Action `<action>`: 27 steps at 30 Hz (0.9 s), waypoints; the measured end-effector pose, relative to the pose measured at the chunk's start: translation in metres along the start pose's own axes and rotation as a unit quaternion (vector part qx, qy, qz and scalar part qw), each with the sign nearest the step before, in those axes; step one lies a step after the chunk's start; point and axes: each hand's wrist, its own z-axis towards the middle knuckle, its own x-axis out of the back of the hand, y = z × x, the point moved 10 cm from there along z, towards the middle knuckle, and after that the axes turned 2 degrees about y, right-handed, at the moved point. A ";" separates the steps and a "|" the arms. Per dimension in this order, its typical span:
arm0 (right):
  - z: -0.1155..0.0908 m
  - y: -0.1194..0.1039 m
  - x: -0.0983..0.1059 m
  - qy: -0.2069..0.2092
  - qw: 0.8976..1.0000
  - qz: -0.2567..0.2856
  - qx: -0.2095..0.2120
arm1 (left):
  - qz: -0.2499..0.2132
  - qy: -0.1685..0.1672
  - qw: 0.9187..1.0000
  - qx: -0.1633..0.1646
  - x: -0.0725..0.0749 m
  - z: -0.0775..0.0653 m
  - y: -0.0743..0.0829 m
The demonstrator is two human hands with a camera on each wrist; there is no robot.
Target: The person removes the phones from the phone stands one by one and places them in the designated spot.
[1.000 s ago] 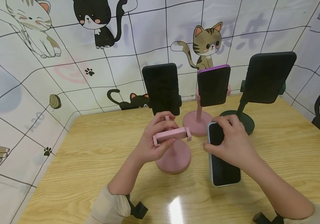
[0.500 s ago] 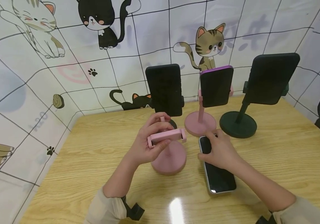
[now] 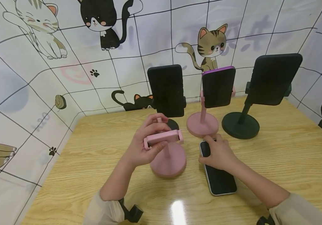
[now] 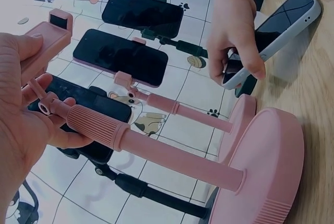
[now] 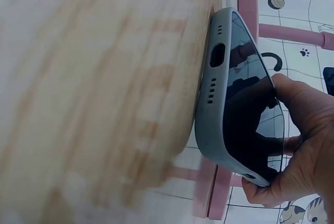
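Note:
My left hand (image 3: 138,148) holds a pink phone stand (image 3: 168,161) by its clamp head, thumb on the front of the holder and fingers behind it. Its round base is down on the wooden table. To the right, my right hand (image 3: 221,154) grips a black-screened phone (image 3: 221,181) in a pale case by its upper sides, thumb on one edge and fingers on the other. In the right wrist view the phone's charging-port end (image 5: 216,57) is close to the tabletop; whether it touches, I cannot tell. The stand's holder (image 4: 47,46) has no phone in it.
Behind stand three phones on stands: a black one (image 3: 166,90) on a dark stand, a purple-edged one (image 3: 218,87) on a pink stand, and a black one (image 3: 274,79) on a dark green stand. A cat-print sheet (image 3: 149,37) backs the wooden table (image 3: 99,162).
My right hand has brought the phone down and slightly left, towards the table's front. My left hand has shifted the pink stand a little to the left, still gripping its head.

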 end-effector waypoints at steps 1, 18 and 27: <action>0.000 0.001 -0.001 -0.002 1.000 0.000 -0.001 | 0.001 0.001 1.000 0.003 0.001 0.000 0.000; 0.005 0.007 -0.018 -0.063 0.997 -0.028 -0.028 | 0.027 0.036 0.998 0.042 0.055 -0.007 -0.011; 0.008 0.007 -0.024 -0.077 0.996 -0.048 -0.019 | 0.037 0.089 0.994 0.043 0.087 -0.013 -0.029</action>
